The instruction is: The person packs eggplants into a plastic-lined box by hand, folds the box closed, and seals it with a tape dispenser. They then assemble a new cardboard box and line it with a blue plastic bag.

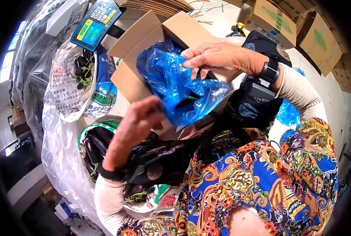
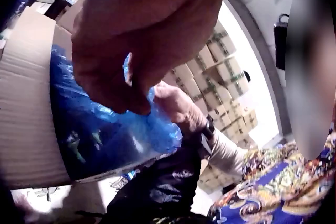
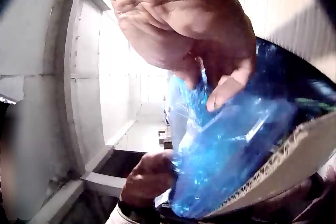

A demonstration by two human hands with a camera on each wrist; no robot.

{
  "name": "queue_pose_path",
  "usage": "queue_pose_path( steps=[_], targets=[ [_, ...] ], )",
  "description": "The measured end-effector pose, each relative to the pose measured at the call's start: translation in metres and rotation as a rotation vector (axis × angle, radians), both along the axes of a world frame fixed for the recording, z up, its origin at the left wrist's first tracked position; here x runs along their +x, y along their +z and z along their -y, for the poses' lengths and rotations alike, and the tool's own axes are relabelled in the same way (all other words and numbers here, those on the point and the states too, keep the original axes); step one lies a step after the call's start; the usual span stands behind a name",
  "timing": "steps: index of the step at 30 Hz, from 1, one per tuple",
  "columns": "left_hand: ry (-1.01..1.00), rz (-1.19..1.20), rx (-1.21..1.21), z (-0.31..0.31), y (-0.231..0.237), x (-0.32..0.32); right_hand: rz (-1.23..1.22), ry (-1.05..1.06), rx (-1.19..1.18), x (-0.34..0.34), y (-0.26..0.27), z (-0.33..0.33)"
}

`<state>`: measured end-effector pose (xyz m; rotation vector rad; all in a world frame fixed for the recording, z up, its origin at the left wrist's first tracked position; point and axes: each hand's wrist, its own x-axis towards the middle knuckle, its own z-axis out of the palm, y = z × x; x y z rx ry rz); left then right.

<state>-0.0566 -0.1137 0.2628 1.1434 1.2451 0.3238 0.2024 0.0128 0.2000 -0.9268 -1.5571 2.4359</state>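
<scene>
A crinkled blue plastic bag lines an open cardboard box, its near edge spilling over the side. Thumb and fingers of my right hand pinch the gathered plastic at the bag's upper right; the right wrist view shows the fold between the fingertips. My left hand, blurred in the head view, is curled at the bag's left edge. In the left wrist view, blue plastic shows between its thumb and fingers. Dark eggplants with green stems lie inside the bag, partly veiled by the plastic.
A scale display stands behind the box at left. Eggplants fill a white printed sack and a green-rimmed one below it. Clear sheeting hangs at left. Cardboard boxes are stacked at the back right.
</scene>
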Motion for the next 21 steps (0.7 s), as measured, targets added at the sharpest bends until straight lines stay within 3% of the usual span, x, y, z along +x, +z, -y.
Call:
queue_pose_path(
  steps=[3, 6, 8, 11, 14, 15, 16, 18, 19, 20, 21],
  targets=[
    [0.131, 0.005, 0.110, -0.026, -0.023, -0.017, 0.037, 0.169, 0.258, 0.008, -0.001, 0.004],
    [0.338, 0.261, 0.041, -0.042, -0.038, 0.011, 0.197, 0.313, 0.503, 0.002, 0.009, 0.009],
    [0.354, 0.312, 0.106, -0.053, -0.047, 0.022, 0.446, 0.315, 0.546, 0.002, 0.024, 0.011],
    [0.416, 0.380, 0.136, -0.056, -0.061, 0.030, 0.295, 0.242, 0.733, 0.017, 0.014, 0.008],
    [0.415, 0.409, 0.033, -0.044, -0.081, 0.043, 0.370, 0.218, 0.843, 0.011, -0.008, 0.022],
    [0.292, 0.348, 0.075, -0.041, -0.074, 0.050, 0.409, 0.325, 0.752, -0.001, -0.007, 0.021],
    [0.251, 0.283, 0.182, -0.034, -0.074, 0.061, 0.288, 0.243, 0.578, -0.008, -0.015, 0.028],
    [0.024, 0.009, 0.389, -0.036, -0.083, 0.056, 0.267, 0.175, 0.295, -0.021, -0.014, 0.035],
    [0.096, 0.057, 0.645, -0.036, -0.085, 0.054, 0.388, 0.092, 0.367, -0.024, -0.018, 0.039],
    [-0.052, -0.202, 0.731, -0.047, -0.065, 0.043, 0.355, 0.068, 0.420, -0.024, -0.029, 0.037],
    [-0.043, -0.354, 0.824, -0.053, -0.045, 0.038, 0.322, 0.043, 0.475, -0.020, -0.046, 0.037]
  ],
)
